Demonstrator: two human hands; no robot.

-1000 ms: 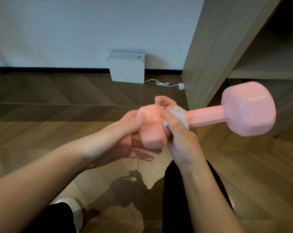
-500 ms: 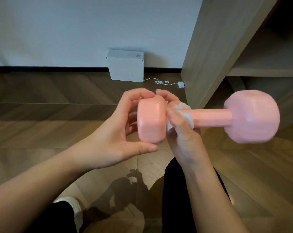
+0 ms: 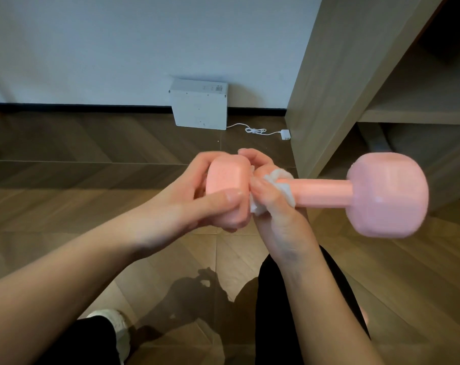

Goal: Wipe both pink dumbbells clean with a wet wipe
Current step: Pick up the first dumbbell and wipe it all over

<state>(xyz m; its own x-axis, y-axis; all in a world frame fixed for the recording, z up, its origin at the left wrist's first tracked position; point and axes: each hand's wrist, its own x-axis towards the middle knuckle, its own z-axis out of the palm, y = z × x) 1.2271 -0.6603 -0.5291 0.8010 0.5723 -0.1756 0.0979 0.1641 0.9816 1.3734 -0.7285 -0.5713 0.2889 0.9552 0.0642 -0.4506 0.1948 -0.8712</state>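
A pink dumbbell [image 3: 326, 192] is held level in the air, its bar running left to right. My left hand [image 3: 197, 204] grips its left head, thumb across the front face and fingers over the top. My right hand [image 3: 273, 206] is wrapped around the bar right beside that head, with a crumpled white wet wipe [image 3: 281, 183] pressed between palm and bar. The right head [image 3: 389, 196] hangs free in front of the shelf unit. A small pink patch [image 3: 365, 316] shows low on the right behind my right arm; I cannot tell what it is.
A white box [image 3: 199, 105] leans against the wall, with a white cable and plug [image 3: 285, 134] on the wood floor. A wooden shelf unit [image 3: 337, 83] stands close on the right. My legs in black and a white shoe [image 3: 112, 322] are below.
My left hand has closed tighter on the left head, thumb now over its front face. The dumbbell has turned a little about its bar. My right hand stays on the bar with the wipe.
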